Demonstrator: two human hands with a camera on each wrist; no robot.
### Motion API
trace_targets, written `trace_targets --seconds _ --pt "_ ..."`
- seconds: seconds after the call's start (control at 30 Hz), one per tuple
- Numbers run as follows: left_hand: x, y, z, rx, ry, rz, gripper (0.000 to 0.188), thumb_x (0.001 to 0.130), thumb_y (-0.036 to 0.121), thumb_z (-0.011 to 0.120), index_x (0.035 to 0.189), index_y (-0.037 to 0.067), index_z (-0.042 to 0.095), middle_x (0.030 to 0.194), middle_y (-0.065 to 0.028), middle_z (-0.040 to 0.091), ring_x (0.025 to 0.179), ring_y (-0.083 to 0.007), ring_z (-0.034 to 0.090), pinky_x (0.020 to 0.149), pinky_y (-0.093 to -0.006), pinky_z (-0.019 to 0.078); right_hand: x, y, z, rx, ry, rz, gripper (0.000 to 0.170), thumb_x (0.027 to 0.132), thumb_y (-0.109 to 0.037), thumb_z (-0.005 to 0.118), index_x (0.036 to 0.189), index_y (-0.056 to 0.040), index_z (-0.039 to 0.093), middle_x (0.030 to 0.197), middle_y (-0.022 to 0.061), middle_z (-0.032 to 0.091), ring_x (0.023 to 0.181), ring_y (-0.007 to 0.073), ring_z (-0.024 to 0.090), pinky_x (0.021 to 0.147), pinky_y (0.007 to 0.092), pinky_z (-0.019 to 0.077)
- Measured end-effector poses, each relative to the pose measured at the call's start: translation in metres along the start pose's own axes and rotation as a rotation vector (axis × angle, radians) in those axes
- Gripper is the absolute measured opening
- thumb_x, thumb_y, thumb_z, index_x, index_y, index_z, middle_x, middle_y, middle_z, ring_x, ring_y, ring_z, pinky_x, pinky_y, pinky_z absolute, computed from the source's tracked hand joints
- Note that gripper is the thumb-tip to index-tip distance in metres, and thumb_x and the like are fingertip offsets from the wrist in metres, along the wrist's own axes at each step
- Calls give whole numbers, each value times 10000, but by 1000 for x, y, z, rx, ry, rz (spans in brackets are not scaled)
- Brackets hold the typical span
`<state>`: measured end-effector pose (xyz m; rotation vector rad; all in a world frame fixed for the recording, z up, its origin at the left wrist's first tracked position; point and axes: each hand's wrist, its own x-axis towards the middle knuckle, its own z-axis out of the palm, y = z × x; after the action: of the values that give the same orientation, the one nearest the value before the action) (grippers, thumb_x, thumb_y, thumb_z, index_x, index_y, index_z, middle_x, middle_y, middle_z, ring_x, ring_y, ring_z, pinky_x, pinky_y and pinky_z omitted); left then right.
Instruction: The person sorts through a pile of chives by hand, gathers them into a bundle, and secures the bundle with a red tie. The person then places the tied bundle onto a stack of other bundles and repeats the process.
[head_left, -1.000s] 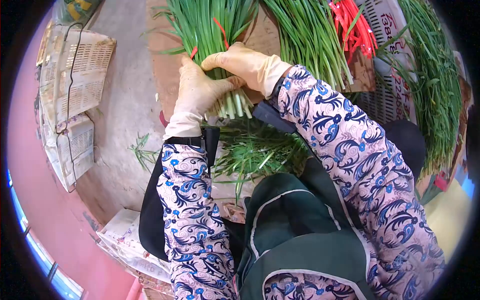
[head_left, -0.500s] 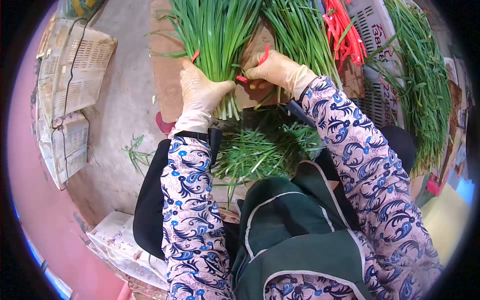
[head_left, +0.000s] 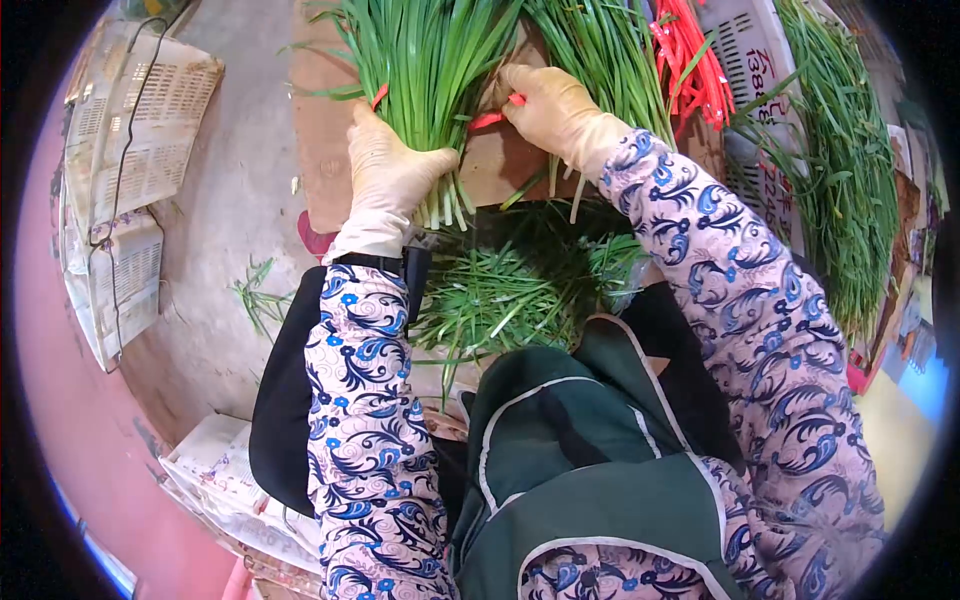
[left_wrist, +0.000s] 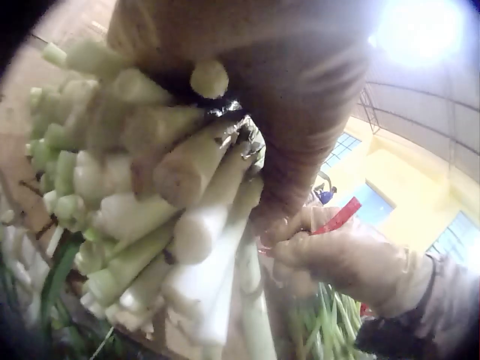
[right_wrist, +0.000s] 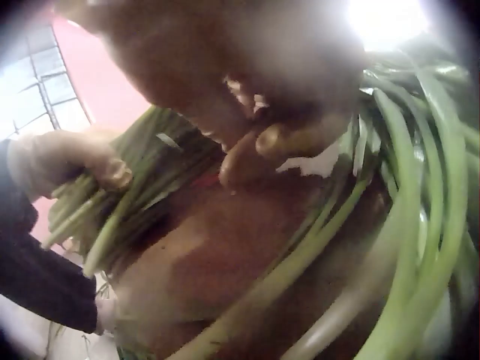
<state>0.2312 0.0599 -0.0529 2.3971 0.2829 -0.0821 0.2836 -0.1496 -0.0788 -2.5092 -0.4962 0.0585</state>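
Note:
My gloved left hand (head_left: 388,168) grips a thick bunch of garlic chives (head_left: 430,75) near its base, thumb across the front. The pale stem ends (left_wrist: 195,232) fill much of the left wrist view. A red tie (head_left: 487,121) runs round the bunch, showing at its left side and again at its right. Just right of the bunch, my gloved right hand (head_left: 555,112) pinches the tie with bent fingers. Behind the bunch, the tie is hidden. In the right wrist view, the fingertips (right_wrist: 240,157) hang close over the brown board.
A second pile of chives (head_left: 605,70) lies right on the board (head_left: 325,150), beside a cluster of red ties (head_left: 690,70). Farther right stands a white crate (head_left: 760,70) near more greens (head_left: 840,170). Loose leaves (head_left: 500,300) lie below; crates (head_left: 130,140) stand left.
Both hands were at the bunch; my right hand has since moved off to the right, drawing the red tie's end outward. My left hand keeps its grip on the bunch.

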Motion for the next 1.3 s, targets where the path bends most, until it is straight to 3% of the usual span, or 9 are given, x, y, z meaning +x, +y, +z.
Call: trace_targets --seconds 0.17,0.27,0.3,0.47,0.63,0.77,0.9,1.0,1.3 --pt "-6 12 8 166 59 -21 980 506 270 890 1246 -56 337 1182 -278 511 1120 -399 524 956 -438 461 -18 -23 -33 369 -158 -74 79 803 -90 600 855 -83 658 752 153 667 728 308 671 662 380 530" --pt "-11 23 8 235 58 -53 976 499 318 906 1208 -47 343 1177 -263 512 1125 -399 523 956 -441 458 -13 -40 -38 674 -249 -46 120 855 16 517 889 -60 604 631 0 553 512 60 497 468 215 418" --pt "-12 25 9 251 61 -60 973 501 321 905 1207 -44 344 1175 -259 513 1123 -397 526 955 -440 459 -12 -47 -38 553 -201 -107 99 787 -60 574 821 -88 662 726 135 663 694 275 672 643 365 528" --pt "-9 17 22 311 151 -31 948 515 319 900 1201 -35 351 1157 -245 529 1099 -388 544 936 -433 464 -3 -67 -14 409 -65 -313 106 797 -51 552 860 -79 633 683 142 634 641 306 648 597 380 516" --pt "-6 -8 35 193 307 91 350 967 302 485 1207 48 478 1086 -179 596 1039 -357 580 868 -456 478 13 -87 -8 127 -45 -369 60 809 -113 580 860 -95 606 709 179 631 686 386 636 617 449 518" --pt "-2 -29 52 -549 224 42 654 708 317 746 1168 -20 426 1106 -213 540 1051 -362 552 876 -445 461 20 -97 -19 161 -188 -500 117 821 -103 572 932 -87 604 666 164 614 624 329 642 586 394 519" --pt "-12 7 27 82 287 82 716 688 393 771 1150 -33 427 1061 -231 555 1025 -375 566 864 -458 467 42 -98 -41 366 -178 -383 235 827 -134 610 1054 -77 628 661 82 625 613 169 643 577 317 520" --pt "-15 18 20 222 263 68 786 659 410 805 1156 -51 408 1032 -246 568 996 -386 581 850 -464 477 70 -93 -44 183 -127 -293 283 809 -261 608 1014 -87 696 911 161 702 868 335 685 772 396 552" --pt "-14 11 30 179 367 154 930 623 410 847 1260 -74 372 1053 -243 576 992 -386 581 844 -452 469 92 -130 -28 -401 -458 -163 256 797 -223 640 984 -59 700 944 160 697 894 334 680 748 433 542"
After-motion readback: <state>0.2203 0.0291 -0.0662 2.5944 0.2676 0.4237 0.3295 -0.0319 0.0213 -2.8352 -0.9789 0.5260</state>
